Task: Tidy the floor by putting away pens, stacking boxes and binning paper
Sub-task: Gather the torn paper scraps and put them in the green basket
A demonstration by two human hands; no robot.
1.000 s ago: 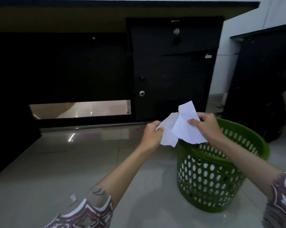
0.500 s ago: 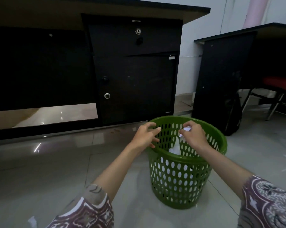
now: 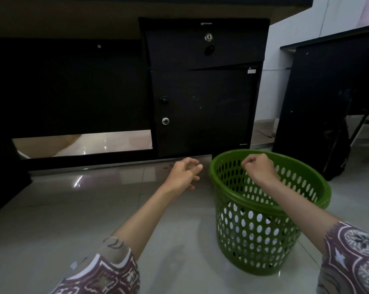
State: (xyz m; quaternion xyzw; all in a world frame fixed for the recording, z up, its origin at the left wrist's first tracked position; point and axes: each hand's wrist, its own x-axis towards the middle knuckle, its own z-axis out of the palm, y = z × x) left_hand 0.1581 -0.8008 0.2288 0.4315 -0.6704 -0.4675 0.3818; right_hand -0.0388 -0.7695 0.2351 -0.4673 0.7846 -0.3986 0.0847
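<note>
Left hand (image 3: 184, 174) is hovering above the floor (image 3: 73, 219) just left of the green basket (image 3: 306, 209), fingers spread and loosely bent, gripping nothing. Right hand (image 3: 259, 167) is hanging over the basket's open mouth, fingers curled into a loose fist, nothing visible in it. Basket is sitting upright on the tiles in front of the dark desk (image 3: 202, 98), near its drawer unit. Paper (image 3: 250, 232) is lying inside the basket, low down, showing only as white patches through the side holes. Both patterned sleeves (image 3: 107, 274) are showing at the bottom edge. A second dark desk (image 3: 319, 102) is standing to the right.
</note>
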